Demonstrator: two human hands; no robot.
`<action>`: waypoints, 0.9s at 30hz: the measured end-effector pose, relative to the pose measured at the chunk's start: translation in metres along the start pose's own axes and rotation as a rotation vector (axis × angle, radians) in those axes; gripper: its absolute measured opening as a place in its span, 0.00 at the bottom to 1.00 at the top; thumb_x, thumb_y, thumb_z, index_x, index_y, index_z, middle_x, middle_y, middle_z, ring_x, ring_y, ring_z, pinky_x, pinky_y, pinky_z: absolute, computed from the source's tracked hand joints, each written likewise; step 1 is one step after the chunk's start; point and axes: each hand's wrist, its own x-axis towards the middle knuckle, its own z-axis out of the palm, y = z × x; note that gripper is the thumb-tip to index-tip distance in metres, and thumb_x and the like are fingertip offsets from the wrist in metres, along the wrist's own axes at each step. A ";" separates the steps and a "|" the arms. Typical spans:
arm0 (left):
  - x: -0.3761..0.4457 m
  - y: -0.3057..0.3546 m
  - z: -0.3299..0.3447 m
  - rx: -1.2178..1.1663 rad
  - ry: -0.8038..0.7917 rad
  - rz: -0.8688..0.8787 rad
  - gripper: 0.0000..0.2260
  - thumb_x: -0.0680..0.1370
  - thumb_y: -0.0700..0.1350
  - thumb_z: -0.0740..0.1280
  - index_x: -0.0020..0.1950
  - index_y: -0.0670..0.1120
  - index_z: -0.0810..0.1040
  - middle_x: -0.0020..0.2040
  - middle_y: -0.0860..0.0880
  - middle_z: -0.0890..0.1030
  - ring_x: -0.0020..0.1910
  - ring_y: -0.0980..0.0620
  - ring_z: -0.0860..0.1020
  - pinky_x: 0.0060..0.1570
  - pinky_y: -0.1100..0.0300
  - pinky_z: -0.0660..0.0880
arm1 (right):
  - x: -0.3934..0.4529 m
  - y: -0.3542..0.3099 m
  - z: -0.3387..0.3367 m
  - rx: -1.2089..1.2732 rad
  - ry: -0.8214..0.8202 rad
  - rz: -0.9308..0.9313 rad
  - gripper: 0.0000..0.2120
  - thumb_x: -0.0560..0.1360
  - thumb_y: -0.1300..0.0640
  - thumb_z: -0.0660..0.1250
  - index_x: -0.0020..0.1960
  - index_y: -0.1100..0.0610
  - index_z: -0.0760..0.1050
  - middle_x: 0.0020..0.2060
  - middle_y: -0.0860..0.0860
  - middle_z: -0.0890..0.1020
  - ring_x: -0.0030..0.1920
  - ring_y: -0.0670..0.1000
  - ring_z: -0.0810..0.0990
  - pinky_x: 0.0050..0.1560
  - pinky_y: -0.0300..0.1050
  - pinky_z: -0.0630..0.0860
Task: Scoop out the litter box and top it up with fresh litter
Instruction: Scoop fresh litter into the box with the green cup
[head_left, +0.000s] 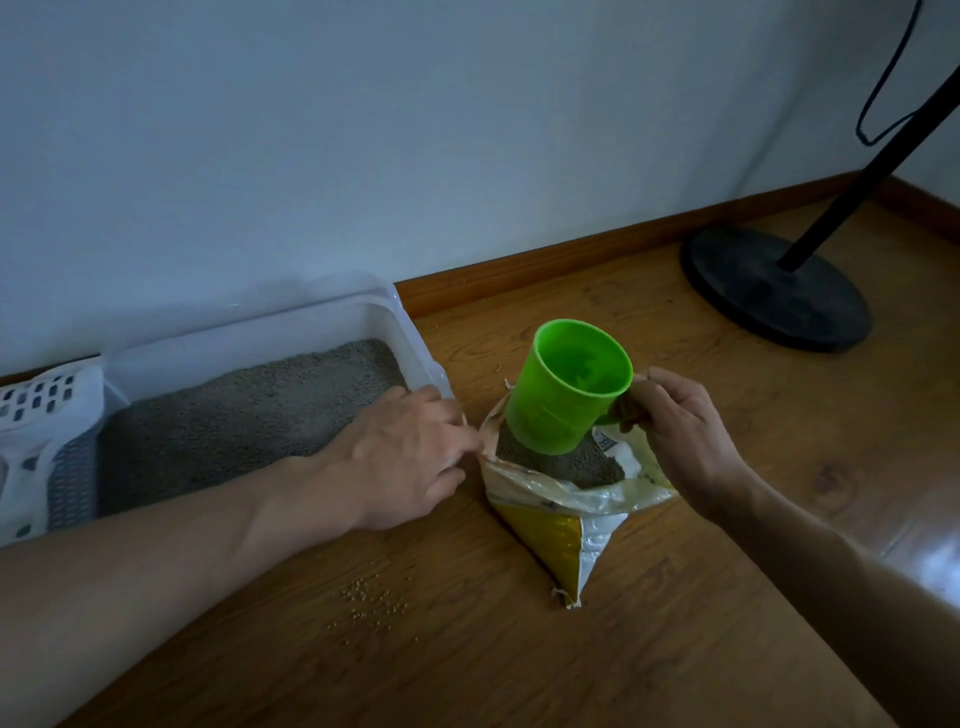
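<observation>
The cup (569, 387), gripped by the right hand (680, 436), is being dug into the bag (561, 499) beside the box (311, 338), whose lip is being pinched open by the left hand (410, 457); a deeper, tilted scoop is advised.

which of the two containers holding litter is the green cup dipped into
The open litter bag, yellow and white, standing on the floor: the green cup in the right hand rests on its litter. The white litter box sits apart by the wall.

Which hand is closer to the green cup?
The right hand. It holds the green cup by its handle over the litter bag. The left hand is apart from the cup, pinching the bag's left edge.
</observation>
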 end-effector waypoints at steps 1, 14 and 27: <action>-0.004 -0.003 -0.001 -0.009 0.008 -0.017 0.16 0.81 0.56 0.61 0.69 0.57 0.73 0.64 0.53 0.75 0.62 0.52 0.69 0.60 0.55 0.67 | 0.004 -0.002 0.004 -0.006 0.008 0.009 0.17 0.83 0.58 0.56 0.42 0.68 0.72 0.36 0.55 0.76 0.37 0.51 0.73 0.39 0.43 0.72; -0.067 -0.048 -0.012 -0.064 -0.020 -0.298 0.18 0.81 0.54 0.62 0.71 0.58 0.70 0.64 0.56 0.73 0.60 0.55 0.71 0.58 0.55 0.73 | 0.037 -0.075 0.082 0.046 0.010 -0.100 0.16 0.81 0.54 0.56 0.41 0.63 0.72 0.36 0.57 0.73 0.37 0.54 0.71 0.38 0.51 0.69; -0.139 -0.067 -0.019 -0.125 0.015 -0.463 0.06 0.80 0.49 0.66 0.54 0.54 0.82 0.50 0.56 0.80 0.48 0.56 0.76 0.49 0.55 0.77 | 0.039 -0.100 0.181 0.024 -0.059 -0.029 0.15 0.82 0.53 0.57 0.37 0.56 0.68 0.32 0.53 0.70 0.35 0.52 0.69 0.37 0.50 0.68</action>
